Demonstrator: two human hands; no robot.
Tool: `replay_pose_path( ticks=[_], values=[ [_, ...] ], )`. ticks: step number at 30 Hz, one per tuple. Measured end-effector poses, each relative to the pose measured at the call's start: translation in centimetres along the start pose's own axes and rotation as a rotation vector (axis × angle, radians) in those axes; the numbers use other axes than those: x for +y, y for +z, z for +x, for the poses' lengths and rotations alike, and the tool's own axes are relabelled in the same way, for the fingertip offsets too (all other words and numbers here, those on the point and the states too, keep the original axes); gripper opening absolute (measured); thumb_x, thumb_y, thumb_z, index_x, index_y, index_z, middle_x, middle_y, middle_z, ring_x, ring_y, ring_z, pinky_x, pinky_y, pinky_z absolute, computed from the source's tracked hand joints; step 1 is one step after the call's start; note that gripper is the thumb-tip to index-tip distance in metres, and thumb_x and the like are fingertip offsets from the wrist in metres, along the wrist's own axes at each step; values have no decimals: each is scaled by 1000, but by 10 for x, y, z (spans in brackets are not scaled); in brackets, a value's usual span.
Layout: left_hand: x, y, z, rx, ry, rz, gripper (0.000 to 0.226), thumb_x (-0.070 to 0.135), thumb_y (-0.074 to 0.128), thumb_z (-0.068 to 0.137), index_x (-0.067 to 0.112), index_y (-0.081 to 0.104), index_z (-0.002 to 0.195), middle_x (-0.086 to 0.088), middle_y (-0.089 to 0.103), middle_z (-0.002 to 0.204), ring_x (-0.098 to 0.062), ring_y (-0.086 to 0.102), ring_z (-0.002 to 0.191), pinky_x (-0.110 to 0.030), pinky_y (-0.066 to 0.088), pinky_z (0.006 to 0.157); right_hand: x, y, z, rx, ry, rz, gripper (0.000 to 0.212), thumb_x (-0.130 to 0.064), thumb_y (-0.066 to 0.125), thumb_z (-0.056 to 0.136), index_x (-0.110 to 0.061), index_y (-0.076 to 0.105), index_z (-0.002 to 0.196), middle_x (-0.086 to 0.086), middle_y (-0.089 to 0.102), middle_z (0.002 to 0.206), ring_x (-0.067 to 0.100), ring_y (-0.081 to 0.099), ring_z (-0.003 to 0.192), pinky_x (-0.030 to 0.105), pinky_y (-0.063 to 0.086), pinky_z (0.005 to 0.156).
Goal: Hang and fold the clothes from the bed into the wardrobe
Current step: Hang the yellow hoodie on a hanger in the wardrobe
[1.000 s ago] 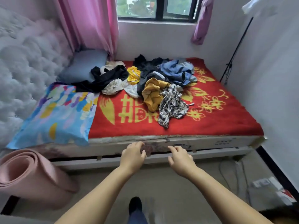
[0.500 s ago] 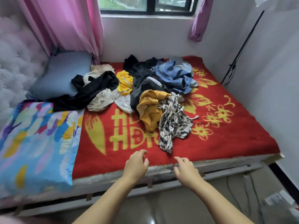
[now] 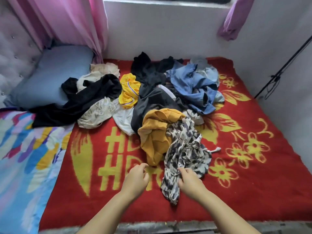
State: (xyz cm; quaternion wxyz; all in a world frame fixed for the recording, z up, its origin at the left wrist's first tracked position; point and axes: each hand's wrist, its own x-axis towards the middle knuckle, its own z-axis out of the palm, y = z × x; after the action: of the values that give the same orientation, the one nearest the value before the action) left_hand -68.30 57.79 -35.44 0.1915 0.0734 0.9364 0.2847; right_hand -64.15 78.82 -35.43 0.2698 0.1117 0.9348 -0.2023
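Note:
A heap of clothes lies on the red blanket (image 3: 253,191) of the bed. Nearest me is a black-and-white patterned garment (image 3: 184,152), beside a mustard top (image 3: 155,132). Behind them lie a dark jacket (image 3: 152,100), a blue denim shirt (image 3: 194,85), a yellow jersey (image 3: 129,90), a cream lace piece (image 3: 96,114) and a long black garment (image 3: 81,102). My right hand (image 3: 189,179) rests on the patterned garment's lower end, fingers touching the cloth. My left hand (image 3: 135,178) hovers over the blanket just left of it, fingers loosely curled, holding nothing.
A colourful quilt (image 3: 22,157) covers the bed's left side, with a grey-blue pillow (image 3: 50,75) behind it by the tufted headboard. Pink curtains (image 3: 67,22) hang at the back left. A white wall (image 3: 287,73) and a black pole (image 3: 287,65) bound the right side.
I have come closer to the bed. Both hands moved forward from the bed's edge over the blanket, and my right hand has reached the patterned garment.

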Motion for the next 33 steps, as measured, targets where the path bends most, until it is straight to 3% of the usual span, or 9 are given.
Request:
replay_pose_path(
  ticks=[7,13,16,19,22,25,28,30,33],
  values=[
    [-25,23,108,-68,-144,-28,38,24,42,96,19,48,133,0,56,117,-16,53,107,-35,48,88,-22,-37,159,-15,-165,-123,50,-26,40,96,-18,32,145,10,35,142,29,40,127,44,44,99],
    [-67,89,203,-28,-370,-142,55,45,47,96,17,38,142,-1,49,131,-17,49,119,-33,47,94,-44,-19,282,258,-267,-57,67,-28,52,96,-29,14,151,1,6,159,24,24,142,40,38,110],
    [-81,132,243,-139,-505,-101,76,60,49,89,12,29,144,-7,39,137,-24,36,131,-37,41,101,-33,-1,334,268,-190,10,67,-28,56,94,-25,19,150,3,24,150,26,33,135,40,41,103],
    [-88,165,249,-248,-525,-45,64,56,51,89,9,41,132,-8,39,132,-26,37,127,-36,40,98,-16,20,352,180,-160,-154,44,-31,52,95,-19,40,136,8,40,134,30,46,119,41,46,94],
    [-91,170,242,-14,-570,-261,38,26,51,96,6,51,127,-12,50,127,-28,49,117,-36,44,96,-8,14,348,139,-152,-97,22,-15,41,97,-15,52,116,10,51,116,32,53,103,38,47,76],
    [-79,130,231,192,-615,-668,25,17,48,97,11,56,120,-6,62,103,-23,58,92,-32,46,75,1,-10,329,84,-89,74,29,-5,38,91,-17,55,111,7,60,105,28,57,94,37,50,75],
    [-57,67,218,323,-490,-796,23,9,50,96,18,56,117,-1,62,100,-21,55,93,-27,42,78,6,-40,293,71,-23,251,33,-4,36,89,-24,54,107,1,61,91,20,58,81,34,51,65],
    [-36,17,211,410,-353,-812,25,-3,50,92,19,56,100,4,60,88,-20,53,89,-19,39,69,6,-70,266,102,2,383,34,-1,37,88,-28,50,106,-3,57,81,14,55,71,26,43,54],
    [-5,-54,205,472,-255,-876,24,-6,49,91,14,61,97,2,62,82,-17,56,79,-9,42,62,0,-126,227,181,15,450,39,4,36,84,-21,53,108,5,59,78,22,57,65,31,45,54]
  ],
)
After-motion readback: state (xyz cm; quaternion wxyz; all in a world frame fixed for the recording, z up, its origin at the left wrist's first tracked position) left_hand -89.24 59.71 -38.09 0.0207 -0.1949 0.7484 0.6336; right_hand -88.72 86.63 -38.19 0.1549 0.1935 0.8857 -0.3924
